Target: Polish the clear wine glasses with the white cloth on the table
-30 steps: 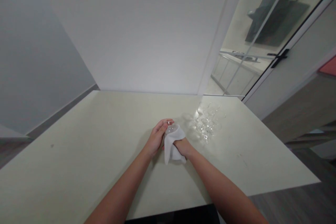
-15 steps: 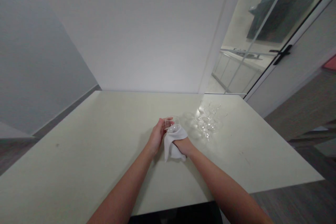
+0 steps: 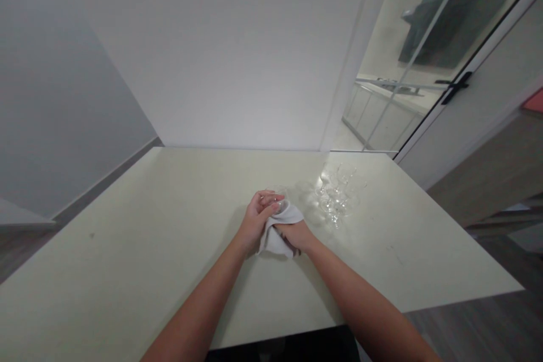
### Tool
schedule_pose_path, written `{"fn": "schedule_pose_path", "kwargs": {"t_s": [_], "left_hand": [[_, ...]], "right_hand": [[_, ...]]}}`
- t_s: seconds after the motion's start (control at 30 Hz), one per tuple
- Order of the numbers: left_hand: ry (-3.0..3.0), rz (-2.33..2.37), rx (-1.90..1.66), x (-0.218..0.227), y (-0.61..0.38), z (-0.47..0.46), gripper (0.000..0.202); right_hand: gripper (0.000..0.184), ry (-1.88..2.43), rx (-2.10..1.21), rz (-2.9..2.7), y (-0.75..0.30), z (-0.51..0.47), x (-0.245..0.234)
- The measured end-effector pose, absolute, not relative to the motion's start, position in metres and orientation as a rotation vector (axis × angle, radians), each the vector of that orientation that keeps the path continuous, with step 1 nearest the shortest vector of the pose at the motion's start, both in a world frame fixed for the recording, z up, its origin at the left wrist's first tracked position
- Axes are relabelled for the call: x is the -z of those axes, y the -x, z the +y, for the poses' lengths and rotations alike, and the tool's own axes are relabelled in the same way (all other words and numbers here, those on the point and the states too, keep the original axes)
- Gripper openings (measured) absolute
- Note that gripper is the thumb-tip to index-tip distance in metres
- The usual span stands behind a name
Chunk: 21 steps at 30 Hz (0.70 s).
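Near the middle of the table, my left hand (image 3: 258,216) is closed around a clear glass cup (image 3: 281,204), its thumb and fingers on the near and far sides. A white cloth (image 3: 278,242) is bunched against the cup's near side and hangs down toward the tabletop. My right hand (image 3: 294,234) grips this cloth from the right, its fingertips hidden in the folds. The cup's lower part is covered by the cloth and the fingers.
Several clear glass pieces (image 3: 337,195) stand clustered on the white table (image 3: 127,249), right of my hands. A white wall (image 3: 237,68) rises at the far edge. Beyond it on the right is a glass door with a black handle (image 3: 457,88).
My left hand has turned around the cup, bringing its thumb over the near side. The cloth's hanging end has swung a little left; the clustered glass stays put.
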<state>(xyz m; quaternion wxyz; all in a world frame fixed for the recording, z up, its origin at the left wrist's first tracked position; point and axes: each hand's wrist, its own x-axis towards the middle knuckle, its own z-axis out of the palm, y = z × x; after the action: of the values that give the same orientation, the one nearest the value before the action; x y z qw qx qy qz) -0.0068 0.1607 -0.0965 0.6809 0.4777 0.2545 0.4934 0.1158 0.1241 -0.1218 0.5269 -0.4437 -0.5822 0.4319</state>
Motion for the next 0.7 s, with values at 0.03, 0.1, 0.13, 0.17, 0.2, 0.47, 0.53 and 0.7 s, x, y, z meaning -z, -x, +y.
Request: {"fn": "schedule_pose_path", "kwargs": {"t_s": [0.03,0.1,0.13,0.17,0.2,0.47,0.53,0.7], "left_hand": [[-1.071,0.563,-1.117,0.096,0.008,0.160,0.048],[-1.091,0.542,-1.130,0.095,0.010,0.159,0.050],[-1.107,0.529,-1.131,0.094,0.011,0.159,0.051],[-1.122,0.516,-1.128,0.094,0.012,0.160,0.051],[-1.131,0.506,-1.122,0.094,0.013,0.160,0.051],[-1.280,0.629,-1.225,0.102,0.012,0.167,0.061],[-1.236,0.592,-1.221,0.103,0.013,0.168,0.061],[-1.192,0.441,-1.101,0.105,0.012,0.165,0.057]], "right_hand": [[0.035,1.051,-1.038,-1.410,-0.116,0.123,0.121],[0.033,1.031,-1.048,-1.465,-0.117,0.122,0.120],[0.032,1.029,-1.046,-1.489,-0.117,0.121,0.120],[0.032,1.034,-1.041,-1.504,-0.117,0.121,0.119],[0.031,1.045,-1.036,-1.512,-0.116,0.120,0.119],[0.026,1.034,-0.985,-1.527,-0.114,0.121,0.116],[0.023,1.018,-0.988,-1.464,-0.115,0.121,0.117],[0.027,1.030,-0.988,-1.219,-0.121,0.122,0.123]]}}
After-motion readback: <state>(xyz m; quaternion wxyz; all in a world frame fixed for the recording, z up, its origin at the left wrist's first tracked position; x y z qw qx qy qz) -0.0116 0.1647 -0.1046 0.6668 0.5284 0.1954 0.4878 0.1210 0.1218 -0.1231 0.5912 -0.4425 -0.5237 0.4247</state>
